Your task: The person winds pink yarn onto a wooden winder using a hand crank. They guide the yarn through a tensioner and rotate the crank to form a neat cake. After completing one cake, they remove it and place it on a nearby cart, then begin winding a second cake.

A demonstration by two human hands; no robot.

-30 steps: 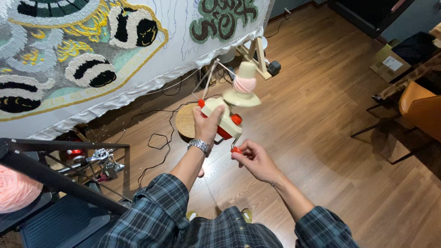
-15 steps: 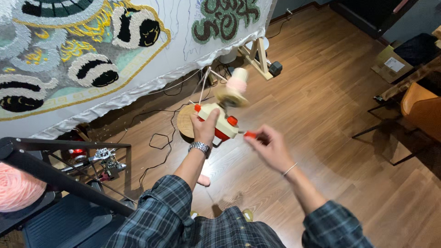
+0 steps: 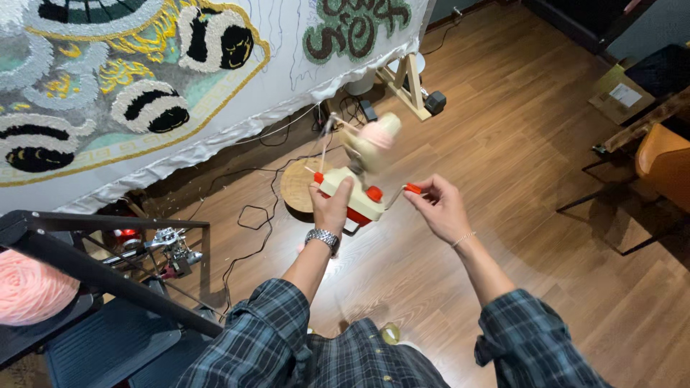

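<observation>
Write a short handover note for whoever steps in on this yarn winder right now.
Left hand: gripping the cream-and-red yarn winder body, held in the air above the wooden floor.
Right hand: fingers pinching the red crank handle.
Spindle: a small cake of pink yarn sits on the blurred cone.
Supply: a large pink yarn ball lies on the black stand at left.
Done: some yarn wound. Left: much of the ball.
</observation>
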